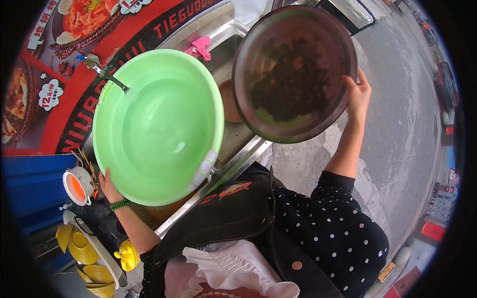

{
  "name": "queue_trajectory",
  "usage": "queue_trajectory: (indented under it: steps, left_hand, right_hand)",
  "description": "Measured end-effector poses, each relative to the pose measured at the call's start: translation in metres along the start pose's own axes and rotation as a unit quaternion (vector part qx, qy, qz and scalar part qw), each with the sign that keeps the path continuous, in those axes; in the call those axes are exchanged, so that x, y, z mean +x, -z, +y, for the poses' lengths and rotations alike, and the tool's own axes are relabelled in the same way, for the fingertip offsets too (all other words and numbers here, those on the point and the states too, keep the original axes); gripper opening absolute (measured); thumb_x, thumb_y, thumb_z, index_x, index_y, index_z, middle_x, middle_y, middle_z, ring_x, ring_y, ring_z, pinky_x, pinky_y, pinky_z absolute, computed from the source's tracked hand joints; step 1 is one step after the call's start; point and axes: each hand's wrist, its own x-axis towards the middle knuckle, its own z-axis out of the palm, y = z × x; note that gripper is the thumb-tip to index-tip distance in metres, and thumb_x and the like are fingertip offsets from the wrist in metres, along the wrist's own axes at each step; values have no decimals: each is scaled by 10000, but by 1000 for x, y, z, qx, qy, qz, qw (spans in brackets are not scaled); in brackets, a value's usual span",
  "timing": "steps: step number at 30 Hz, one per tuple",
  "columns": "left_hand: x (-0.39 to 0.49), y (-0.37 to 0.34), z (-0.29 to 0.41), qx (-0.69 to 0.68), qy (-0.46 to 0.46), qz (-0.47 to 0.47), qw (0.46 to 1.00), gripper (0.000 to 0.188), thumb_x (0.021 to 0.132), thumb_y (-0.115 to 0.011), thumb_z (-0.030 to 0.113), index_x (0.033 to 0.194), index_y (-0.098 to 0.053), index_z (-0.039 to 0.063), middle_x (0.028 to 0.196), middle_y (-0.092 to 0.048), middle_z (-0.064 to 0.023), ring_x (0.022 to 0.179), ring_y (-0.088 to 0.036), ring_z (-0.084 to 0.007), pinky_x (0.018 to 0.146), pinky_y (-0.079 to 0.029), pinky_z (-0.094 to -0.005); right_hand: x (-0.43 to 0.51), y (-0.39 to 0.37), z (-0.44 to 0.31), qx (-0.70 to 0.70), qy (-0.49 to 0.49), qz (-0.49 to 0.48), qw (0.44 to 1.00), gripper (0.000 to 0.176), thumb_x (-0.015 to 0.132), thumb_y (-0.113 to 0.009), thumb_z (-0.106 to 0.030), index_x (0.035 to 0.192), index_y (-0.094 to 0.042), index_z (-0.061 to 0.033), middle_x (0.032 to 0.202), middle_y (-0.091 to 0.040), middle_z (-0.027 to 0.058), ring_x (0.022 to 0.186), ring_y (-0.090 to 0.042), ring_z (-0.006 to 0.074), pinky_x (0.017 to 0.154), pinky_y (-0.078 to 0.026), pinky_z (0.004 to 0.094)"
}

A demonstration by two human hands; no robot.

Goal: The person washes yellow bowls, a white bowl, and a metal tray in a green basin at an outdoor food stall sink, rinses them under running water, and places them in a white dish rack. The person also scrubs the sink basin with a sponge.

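My left hand point(110, 189) grips the near left rim of a large light-green plastic basin point(164, 123) with water in it, its fingers partly hidden beneath. The basin rests over a stainless steel sink, with a metal faucet point(113, 79) reaching over its far left edge. My right hand point(357, 91) holds the right rim of a dark brown round basin point(261, 48), thumb on the inside. Dark leafy-looking matter point(290, 80) lies in the brown basin; I cannot tell what it is. The brown basin is tilted above the sink's right end, apart from the green one.
A pink cloth point(200, 48) lies on the sink's back edge. At the left stand a white pot point(78, 185) with orange-red inside, a rack of yellow bowls point(102, 247) and a yellow plastic item point(128, 256). A food poster covers the wall; pavement lies at the right.
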Motion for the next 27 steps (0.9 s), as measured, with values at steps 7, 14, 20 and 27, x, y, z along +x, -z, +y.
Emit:
queue_trajectory:
  steps: [7, 14, 20, 27]
  left_hand:
    - [0, -1, 1, 1, 4, 16, 1000, 338, 1017, -590, 150, 1309, -527, -9, 1117, -657, -105, 916, -648, -194, 774, -540, -329]
    - [-4, -3, -5, -26, 4, 53, 998, 375, 1014, -611, 187, 1321, -522, -6, 1142, -655, -103, 955, -649, -197, 807, -546, -325]
    - [-23, -16, 1, -57, 24, 82, 995, 453, 1022, -602, 228, 1398, -472, 12, 1230, -631, -106, 1041, -630, -205, 861, -534, -338]
    - [-43, -27, 16, -83, 24, 48, 995, 588, 1021, -599, 262, 1513, -374, 31, 1356, -589, -116, 1164, -595, -207, 958, -500, -343]
  right_hand:
    - [34, 88, -36, 89, 53, 85, 991, 289, 857, -674, 68, 1137, -691, 1, 995, -737, 89, 846, -699, 168, 752, -572, 280]
    - [60, 103, -29, 114, -37, 24, 993, 267, 891, -661, -9, 1157, -678, 8, 1016, -723, 77, 921, -675, 162, 818, -535, 276]
    - [45, 15, -40, 126, -86, -75, 985, 308, 895, -626, -6, 1202, -652, 7, 1026, -722, 88, 916, -682, 171, 852, -551, 286]
    - [5, -133, -66, 146, -69, -247, 955, 341, 870, -664, 10, 1208, -669, -34, 1013, -716, 49, 852, -661, 132, 769, -535, 261]
